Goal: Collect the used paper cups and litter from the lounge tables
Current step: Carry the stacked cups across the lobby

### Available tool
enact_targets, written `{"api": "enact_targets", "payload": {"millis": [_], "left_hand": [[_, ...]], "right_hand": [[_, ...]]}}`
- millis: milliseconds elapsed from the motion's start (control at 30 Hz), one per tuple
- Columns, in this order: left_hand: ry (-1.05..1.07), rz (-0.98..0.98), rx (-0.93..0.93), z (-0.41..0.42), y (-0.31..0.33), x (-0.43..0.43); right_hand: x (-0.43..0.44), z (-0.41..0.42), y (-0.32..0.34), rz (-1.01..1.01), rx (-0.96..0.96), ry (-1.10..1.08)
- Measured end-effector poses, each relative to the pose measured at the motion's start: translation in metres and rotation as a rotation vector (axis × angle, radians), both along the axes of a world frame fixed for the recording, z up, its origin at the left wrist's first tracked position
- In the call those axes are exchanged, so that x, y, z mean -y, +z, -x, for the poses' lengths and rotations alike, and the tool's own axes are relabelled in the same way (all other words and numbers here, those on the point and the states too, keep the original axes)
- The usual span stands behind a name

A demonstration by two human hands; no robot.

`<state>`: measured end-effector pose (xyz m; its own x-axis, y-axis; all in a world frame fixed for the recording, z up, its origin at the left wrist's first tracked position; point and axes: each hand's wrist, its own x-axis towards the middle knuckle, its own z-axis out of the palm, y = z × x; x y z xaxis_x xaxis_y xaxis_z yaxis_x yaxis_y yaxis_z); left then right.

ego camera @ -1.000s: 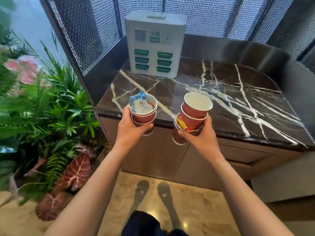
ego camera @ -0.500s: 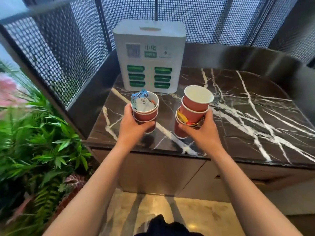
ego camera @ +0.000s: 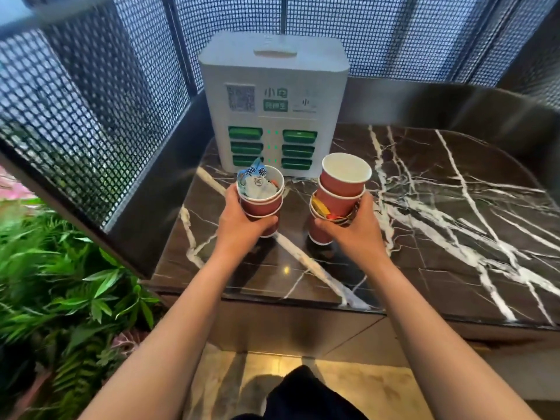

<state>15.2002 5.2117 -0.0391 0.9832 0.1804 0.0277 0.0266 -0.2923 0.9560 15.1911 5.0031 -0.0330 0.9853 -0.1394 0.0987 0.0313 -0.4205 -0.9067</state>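
My left hand (ego camera: 242, 222) grips a short stack of red paper cups (ego camera: 263, 204); blue and white wrappers (ego camera: 254, 180) fill the top cup. My right hand (ego camera: 351, 228) holds a taller stack of red paper cups (ego camera: 342, 189), the top one empty, with yellow and orange litter (ego camera: 321, 209) wedged between the lower cups. Both stacks hover over or just touch the dark marble table (ego camera: 424, 237); I cannot tell which.
A white power-bank rental box (ego camera: 272, 98) with green slots stands right behind the cups. Black mesh screens (ego camera: 91, 116) wall the table at left and back. Green plants (ego camera: 60, 283) fill the lower left. A cabinet front and tiled floor lie below.
I have stepped closer to the table. Both hands have carried their cup stacks forward over the marble top, toward the white box.
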Motion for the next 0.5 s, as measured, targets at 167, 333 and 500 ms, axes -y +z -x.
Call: {"api": "enact_targets", "payload": {"millis": [167, 333, 500], "left_hand": [[0.000, -0.009, -0.002, -0.011, -0.005, 0.002], [-0.016, -0.001, -0.011, -0.015, -0.012, 0.003], [-0.037, -0.008, -0.029, -0.018, -0.016, 0.004]], "right_hand": [[-0.002, -0.011, -0.004, -0.002, -0.007, 0.002], [-0.004, -0.015, -0.010, 0.007, -0.030, 0.005], [-0.004, -0.016, -0.010, -0.010, -0.035, 0.023]]}}
